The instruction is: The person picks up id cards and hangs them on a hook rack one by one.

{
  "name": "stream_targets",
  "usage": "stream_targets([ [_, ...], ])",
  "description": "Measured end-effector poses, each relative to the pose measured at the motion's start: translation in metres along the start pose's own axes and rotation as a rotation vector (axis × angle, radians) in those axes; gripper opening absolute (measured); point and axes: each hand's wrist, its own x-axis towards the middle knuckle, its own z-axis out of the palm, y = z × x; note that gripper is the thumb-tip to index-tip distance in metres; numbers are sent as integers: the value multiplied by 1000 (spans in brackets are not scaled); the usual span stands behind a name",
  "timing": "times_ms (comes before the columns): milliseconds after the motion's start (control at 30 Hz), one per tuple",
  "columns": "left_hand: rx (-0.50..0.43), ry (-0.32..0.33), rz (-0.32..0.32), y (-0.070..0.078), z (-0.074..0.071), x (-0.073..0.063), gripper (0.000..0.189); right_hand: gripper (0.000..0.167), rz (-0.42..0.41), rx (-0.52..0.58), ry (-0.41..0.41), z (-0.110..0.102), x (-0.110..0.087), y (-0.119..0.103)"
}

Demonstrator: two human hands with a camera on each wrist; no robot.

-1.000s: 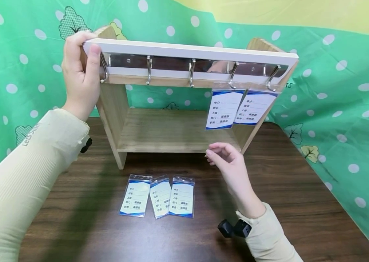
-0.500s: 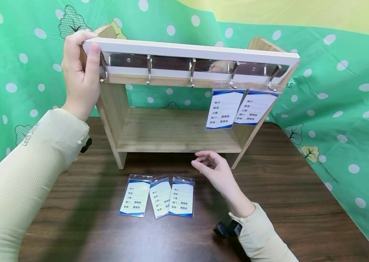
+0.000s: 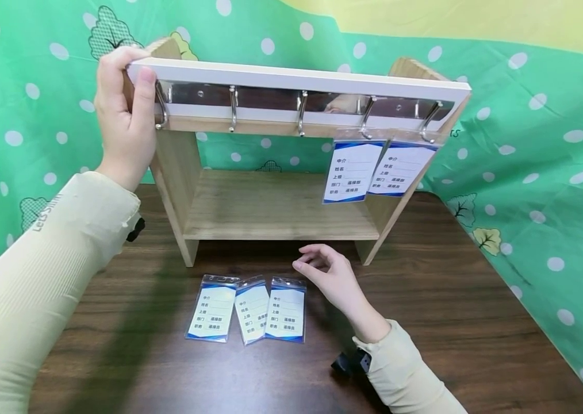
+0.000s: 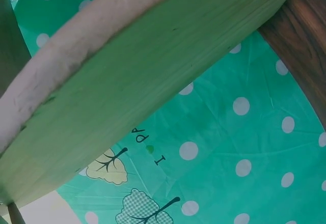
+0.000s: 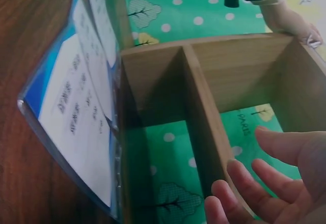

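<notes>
My left hand point(image 3: 128, 115) grips the upper left corner of a wooden hook rack point(image 3: 281, 201), its thumb on the white front board. Above the table hovers my right hand point(image 3: 330, 276), fingers loosely bent and nothing held. Just left of it, three clear badge holders with white and blue cards lie on the table: a left one point(image 3: 212, 310), a tilted middle one point(image 3: 251, 310) and a right one point(image 3: 285, 310) overlapping it. Two more badge holders hang from the rack's right hooks, one point(image 3: 353, 169) beside the other point(image 3: 402, 167). In the right wrist view, the right hand's fingers point(image 5: 277, 178) are spread.
Several metal hooks run along the rack's front, including a bare middle hook point(image 3: 302, 113). The rack stands on a dark wooden table point(image 3: 457, 322). Behind it hangs a green dotted cloth point(image 3: 540, 172). A black wrist camera point(image 3: 351, 363) sits on the right cuff.
My right hand has moved left and down, from below the hanging badge holders toward those on the table. The left hand keeps its grip on the rack.
</notes>
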Motion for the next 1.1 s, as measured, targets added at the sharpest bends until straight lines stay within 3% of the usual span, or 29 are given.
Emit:
stream_targets([
  [433,21,3,-5,-1,2,0,19,38,59,-101,-120,13,-1,11],
  [800,29,11,-14,-1,0,0,19,39,113,-117,-137,23,1,22],
  [1100,36,6,-21,-2,0,-1,20,51,137,-187,-186,24,2,31],
])
